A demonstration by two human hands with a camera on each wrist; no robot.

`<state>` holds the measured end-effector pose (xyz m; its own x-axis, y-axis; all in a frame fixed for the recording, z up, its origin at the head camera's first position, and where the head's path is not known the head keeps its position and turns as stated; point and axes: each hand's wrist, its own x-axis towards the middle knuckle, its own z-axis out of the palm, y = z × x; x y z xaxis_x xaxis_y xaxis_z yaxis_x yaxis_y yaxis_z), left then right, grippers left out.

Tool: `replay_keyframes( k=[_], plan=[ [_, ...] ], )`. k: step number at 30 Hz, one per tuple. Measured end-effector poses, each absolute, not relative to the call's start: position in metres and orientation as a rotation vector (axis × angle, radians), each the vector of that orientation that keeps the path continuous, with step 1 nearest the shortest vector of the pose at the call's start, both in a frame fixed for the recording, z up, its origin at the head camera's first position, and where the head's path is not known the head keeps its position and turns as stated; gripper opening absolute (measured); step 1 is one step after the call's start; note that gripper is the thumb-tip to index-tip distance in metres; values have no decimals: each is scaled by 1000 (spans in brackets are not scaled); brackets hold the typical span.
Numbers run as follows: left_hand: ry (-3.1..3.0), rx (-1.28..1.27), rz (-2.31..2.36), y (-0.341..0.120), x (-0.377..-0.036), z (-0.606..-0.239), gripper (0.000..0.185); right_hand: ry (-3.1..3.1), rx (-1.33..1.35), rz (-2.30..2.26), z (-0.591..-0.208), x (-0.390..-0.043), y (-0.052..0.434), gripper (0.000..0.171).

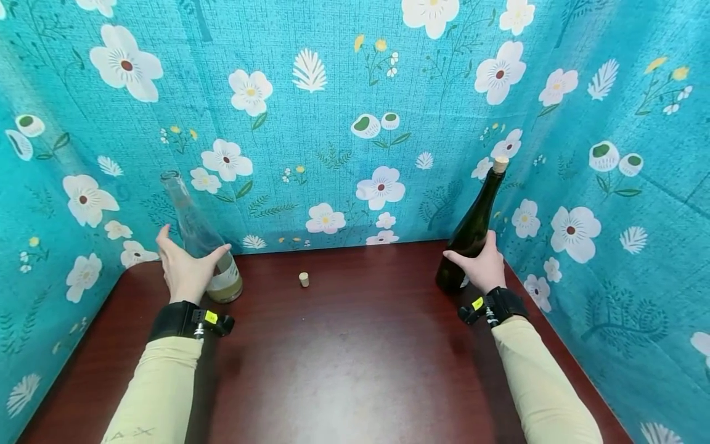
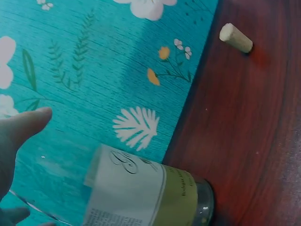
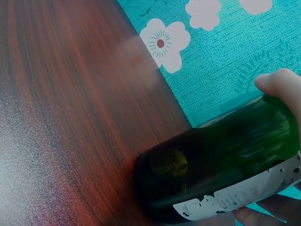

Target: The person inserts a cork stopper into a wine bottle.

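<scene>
A clear glass bottle [image 1: 194,225] with an uncorked mouth stands at the back left of the table. Beside it is my left hand [image 1: 185,265], thumb and fingers spread apart; in the left wrist view the thumb [image 2: 28,126] stands off the glass above the white and olive label [image 2: 136,188]. At the back right, my right hand [image 1: 481,265] grips a dark green bottle [image 1: 474,216] around its body. A cork [image 1: 500,164] plugs that bottle's mouth. Its torn white label [image 3: 240,195] shows in the right wrist view, fingers partly hidden beneath.
Between the bottles, a small loose cork [image 1: 304,279] stands on the dark red-brown table [image 1: 344,351]. Teal flowered cloth [image 1: 333,154] hangs along the table's back and both sides, close behind the bottles.
</scene>
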<state>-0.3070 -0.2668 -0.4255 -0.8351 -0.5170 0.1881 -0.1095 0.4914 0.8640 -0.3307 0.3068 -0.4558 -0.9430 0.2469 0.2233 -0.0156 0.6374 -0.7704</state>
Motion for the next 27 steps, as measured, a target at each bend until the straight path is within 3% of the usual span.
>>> replay_keyframes(
  k=[6,14,21,27],
  plan=[
    [-2324,494,-1277,-266,-310,-433,92,-2556,-196,1230,-454,-329,304,93],
    [-2274,429,-1241,-262,-305,-433,82,-2335,-134,1214,-447,-323,297,118],
    [-2240,268,-1197,-246,-299,-405,82,-2010,-25,1021,-413,-313,270,103],
    [-2194,29,-1147,-214,-289,-378,75,-1839,244,977,-393,-308,235,84]
  ],
)
